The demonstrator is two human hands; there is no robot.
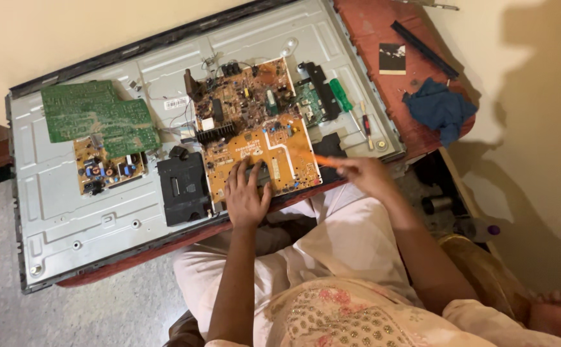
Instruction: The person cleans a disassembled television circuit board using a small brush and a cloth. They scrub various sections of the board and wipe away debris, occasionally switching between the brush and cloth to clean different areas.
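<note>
A flat screen set lies face down with its grey metal back panel (68,205) exposed. A large orange circuit board (254,122) sits in its middle. My left hand (245,196) rests flat on the near edge of that board, fingers spread. My right hand (367,175) grips an orange-handled tool (326,160) whose tip points left at the board's lower right corner. A green circuit board (97,115) lies over a smaller orange board (110,170) at the left. A black plastic block (183,187) sits just left of my left hand.
A green-handled screwdriver (341,95) and a small red-handled one (366,123) lie on the panel's right side. The set rests on a red table (383,26) with a blue cloth (439,109), a black strip (425,50) and a small dark card (392,58). My knees are below.
</note>
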